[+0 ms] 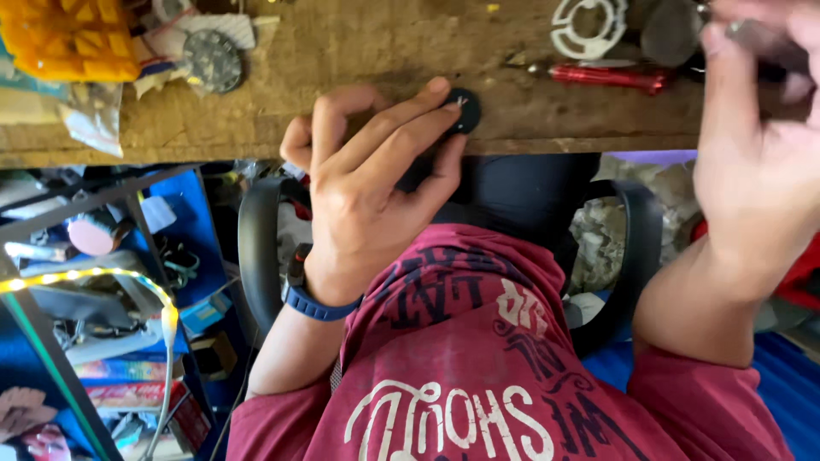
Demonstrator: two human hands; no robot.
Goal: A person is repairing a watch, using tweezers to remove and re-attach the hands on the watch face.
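Bright daylight; motion-blurred right hand [756, 162]

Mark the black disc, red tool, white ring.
black disc [464, 111], head view, its top face by the left fingertips
red tool [608, 77], head view, mid shaft
white ring [589, 27], head view, its outer band

Right hand [756, 162]: motion-blurred; fingertips cut off by the top edge; held item indistinct.
Small black round disc [465, 111]: partly covered by left hand [367, 183] fingers.
Yellow plastic tray [64, 38]: cropped at the top-left corner.
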